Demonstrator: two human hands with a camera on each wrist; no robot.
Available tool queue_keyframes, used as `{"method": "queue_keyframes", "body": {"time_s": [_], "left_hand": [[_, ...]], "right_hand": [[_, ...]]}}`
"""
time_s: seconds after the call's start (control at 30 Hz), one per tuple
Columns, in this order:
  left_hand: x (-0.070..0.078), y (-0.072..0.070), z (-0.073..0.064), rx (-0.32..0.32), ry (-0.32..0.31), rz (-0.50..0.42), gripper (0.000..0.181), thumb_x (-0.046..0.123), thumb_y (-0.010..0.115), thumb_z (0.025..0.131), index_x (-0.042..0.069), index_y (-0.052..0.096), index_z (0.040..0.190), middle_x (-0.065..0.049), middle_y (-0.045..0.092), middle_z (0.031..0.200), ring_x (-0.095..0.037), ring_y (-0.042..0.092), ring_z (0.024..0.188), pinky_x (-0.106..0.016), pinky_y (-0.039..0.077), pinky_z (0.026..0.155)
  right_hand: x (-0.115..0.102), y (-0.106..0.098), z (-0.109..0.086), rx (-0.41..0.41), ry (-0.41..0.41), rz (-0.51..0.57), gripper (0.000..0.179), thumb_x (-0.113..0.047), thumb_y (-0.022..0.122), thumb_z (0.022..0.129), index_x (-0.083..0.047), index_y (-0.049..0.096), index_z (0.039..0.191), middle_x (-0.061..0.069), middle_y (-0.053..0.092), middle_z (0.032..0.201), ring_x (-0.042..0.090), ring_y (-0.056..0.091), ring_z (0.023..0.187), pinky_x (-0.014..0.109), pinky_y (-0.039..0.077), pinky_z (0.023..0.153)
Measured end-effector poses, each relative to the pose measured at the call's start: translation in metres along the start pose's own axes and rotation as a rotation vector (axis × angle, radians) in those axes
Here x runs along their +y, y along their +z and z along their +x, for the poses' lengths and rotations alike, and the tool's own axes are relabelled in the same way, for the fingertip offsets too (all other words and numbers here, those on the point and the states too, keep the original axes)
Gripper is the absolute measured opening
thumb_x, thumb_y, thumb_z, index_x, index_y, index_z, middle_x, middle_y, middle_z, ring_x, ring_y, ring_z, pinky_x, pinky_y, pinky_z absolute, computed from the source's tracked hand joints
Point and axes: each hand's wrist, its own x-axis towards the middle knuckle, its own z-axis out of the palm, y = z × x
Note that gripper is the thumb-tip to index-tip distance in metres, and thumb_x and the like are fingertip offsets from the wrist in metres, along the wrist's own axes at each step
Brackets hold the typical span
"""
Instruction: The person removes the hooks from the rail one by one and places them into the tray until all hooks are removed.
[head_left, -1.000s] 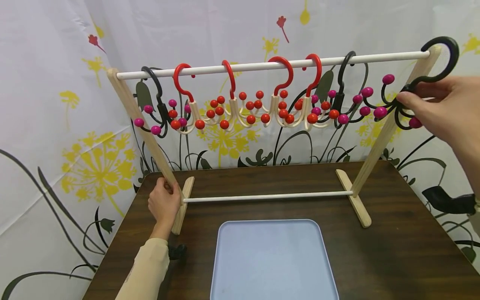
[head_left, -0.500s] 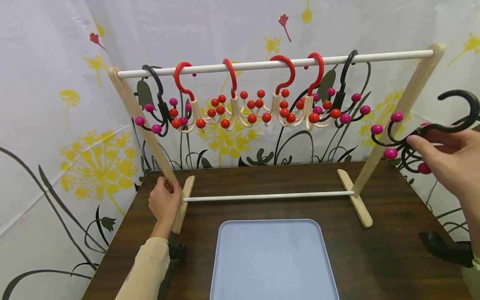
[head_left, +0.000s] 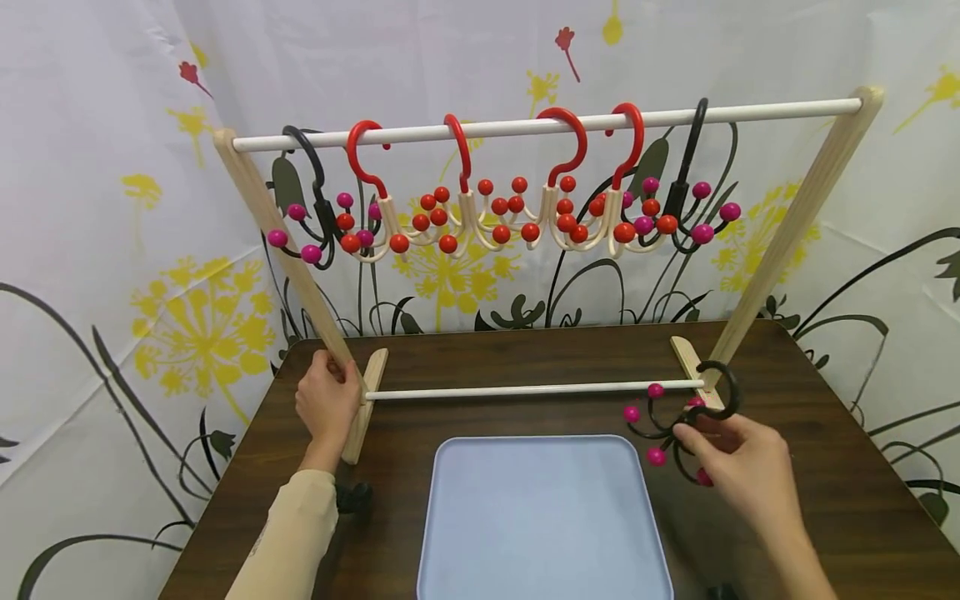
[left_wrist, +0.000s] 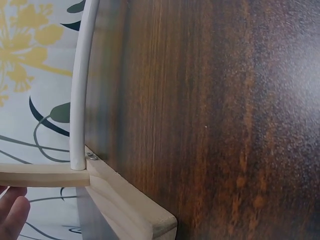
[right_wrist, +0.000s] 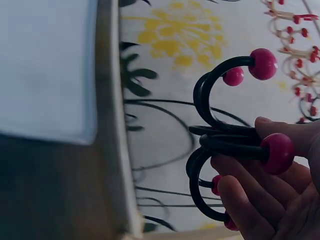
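Observation:
My right hand (head_left: 753, 467) pinches a black multi-prong hanger hook (head_left: 726, 387) with pink ball tips, tilted above the table just right of the blue tray (head_left: 551, 517). In the right wrist view its curved prongs (right_wrist: 201, 95) fan out past the thumb and fingers. My left hand (head_left: 327, 408) grips the wooden left post (head_left: 296, 271) of a rack near its foot; only a few fingertips (left_wrist: 15, 215) show in the left wrist view. From the rack's white rod (head_left: 787, 108) hang several similar hooks: red-topped ones (head_left: 566, 142) with red balls, and a black one (head_left: 677, 200) towards each end.
The rack's right post (head_left: 795, 225) and foot (head_left: 686, 358) stand just behind the right hand. A lower white rod (head_left: 525, 390) joins the posts behind the tray. A flowered curtain (head_left: 112, 108) hangs behind the brown table (head_left: 847, 500).
My right hand has brought the black hook down and left, from beside the rod's right end to beside the tray. The rightmost hanging black hook has swung slightly. My left hand stays put.

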Motion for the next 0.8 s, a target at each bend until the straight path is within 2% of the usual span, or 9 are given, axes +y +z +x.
{"method": "queue_keyframes", "body": {"time_s": [0.17,0.37,0.53,0.8], "left_hand": [[-0.001,0.001,0.000,-0.009,-0.006,-0.010,0.017,0.019,0.070,0.087,0.006,0.061,0.093,-0.012,0.067,0.077,-0.037,0.062,0.067,-0.055,0.043,0.058],[0.002,0.000,0.001,-0.010,-0.019,-0.016,0.017,0.019,0.070,0.087,0.005,0.061,0.094,-0.013,0.067,0.078,-0.037,0.062,0.068,-0.055,0.043,0.058],[0.001,0.001,0.000,-0.016,-0.026,-0.020,0.017,0.019,0.070,0.087,0.006,0.061,0.094,-0.012,0.068,0.079,-0.037,0.063,0.069,-0.054,0.043,0.059],[0.001,-0.001,0.001,-0.013,-0.023,-0.011,0.018,0.020,0.070,0.087,0.006,0.061,0.093,-0.012,0.067,0.078,-0.036,0.062,0.068,-0.053,0.042,0.058]], "right_hand": [[0.015,0.040,-0.014,-0.042,0.037,0.002,0.032,-0.029,0.081,0.081,-0.007,0.075,0.103,0.006,0.075,0.087,0.015,0.072,0.074,0.025,0.048,0.065],[0.026,0.072,-0.018,-0.058,0.067,0.024,0.028,-0.023,0.084,0.079,-0.008,0.076,0.100,0.007,0.075,0.085,0.023,0.073,0.078,0.033,0.049,0.066],[0.030,0.088,-0.019,-0.047,0.071,-0.002,0.026,-0.022,0.084,0.078,-0.011,0.076,0.100,0.006,0.075,0.081,0.023,0.073,0.077,0.037,0.046,0.058],[0.027,0.099,-0.023,-0.069,0.062,-0.051,0.028,-0.024,0.084,0.078,-0.013,0.076,0.102,0.004,0.075,0.080,0.025,0.072,0.077,0.038,0.043,0.051]]}}
